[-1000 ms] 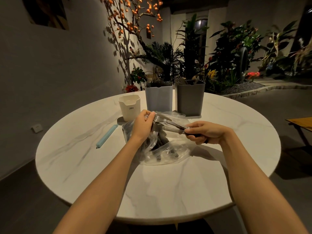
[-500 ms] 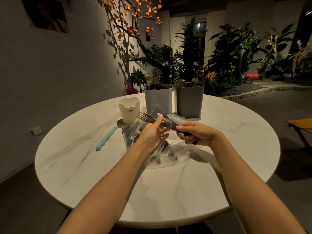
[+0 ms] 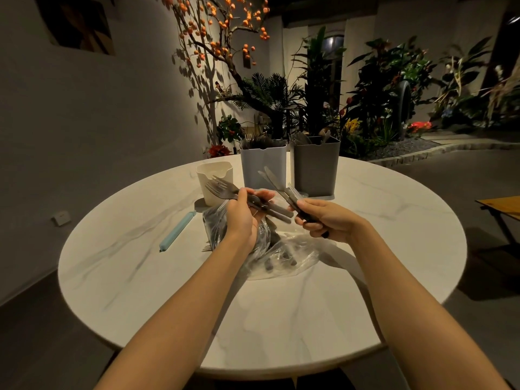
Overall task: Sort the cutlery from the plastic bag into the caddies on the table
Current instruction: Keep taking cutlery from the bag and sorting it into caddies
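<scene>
Left hand (image 3: 242,212) grips a couple of forks (image 3: 222,190) around the neck, fingers curled round the handles, tines pointing up-left toward the cream caddy (image 3: 215,178). Right hand (image 3: 327,220) pinches two knives (image 3: 274,178) by their dark handles, fingers curled tight, blades angled up and left in front of the light grey caddy (image 3: 263,167). Fork handle ends reach toward the right hand; whether forks and knives touch there, cannot tell. Both hands are held above the clear plastic bag (image 3: 278,254), which lies crumpled on the round marble table (image 3: 281,319) with more dark-handled cutlery visible inside. Three caddies stand at the far side of the table: cream one at left, light grey in the middle, dark grey caddy (image 3: 315,167) at right, the two grey ones just beside each other. Utensil tops stick out of both grey caddies; type too dim to tell. A light blue sealing clip (image 3: 177,232) lies on the table left of the bag, apart from it. Fork tines poke out at the bag's left edge. Behind the table: plants and a branch with orange fruits (image 3: 225,32).
</scene>
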Motion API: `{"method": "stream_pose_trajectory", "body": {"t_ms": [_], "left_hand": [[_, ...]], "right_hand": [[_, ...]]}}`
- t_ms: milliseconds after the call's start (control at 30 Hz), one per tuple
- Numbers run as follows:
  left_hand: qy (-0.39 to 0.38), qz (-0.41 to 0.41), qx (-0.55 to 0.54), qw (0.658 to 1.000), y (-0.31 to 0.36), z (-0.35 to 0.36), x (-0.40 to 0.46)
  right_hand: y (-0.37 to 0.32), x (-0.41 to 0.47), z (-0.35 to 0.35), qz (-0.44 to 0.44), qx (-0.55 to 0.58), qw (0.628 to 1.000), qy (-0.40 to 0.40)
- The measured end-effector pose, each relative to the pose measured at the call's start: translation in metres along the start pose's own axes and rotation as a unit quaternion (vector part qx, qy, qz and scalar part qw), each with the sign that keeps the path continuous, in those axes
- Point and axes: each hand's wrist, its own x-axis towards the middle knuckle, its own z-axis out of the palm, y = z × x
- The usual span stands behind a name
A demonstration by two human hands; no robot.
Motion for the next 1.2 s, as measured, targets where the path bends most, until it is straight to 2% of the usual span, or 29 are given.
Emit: {"method": "stream_pose_trajectory", "body": {"t_ms": [100,200,467,833,1033,1200], "left_hand": [[0.019,0.008,-0.014,1.0,0.0,0.003,0.001],[0.0,-0.004,-0.014,1.0,-0.004,0.007,0.004],[-0.056,0.002,0.089,0.994,-0.015,0.017,-0.002],[-0.003,-0.004,0.125,0.992,-0.013,0.011,0.003],[-0.005,0.019,0.127,0.992,-0.004,0.014,0.019],[0.013,0.02,0.142,0.99,0.003,0.032,0.035]], "right_hand": [[0.0,0.001,-0.001,-0.013,-0.001,1.0,0.018],[-0.001,0.002,0.003,-0.025,-0.011,1.0,0.007],[-0.002,0.007,0.014,-0.058,-0.023,0.998,-0.032],[-0.001,0.011,0.018,-0.042,-0.008,0.998,-0.044],[-0.006,0.018,0.016,-0.067,-0.051,0.994,0.071],[-0.022,0.023,0.011,-0.054,-0.08,0.994,0.06]]}}
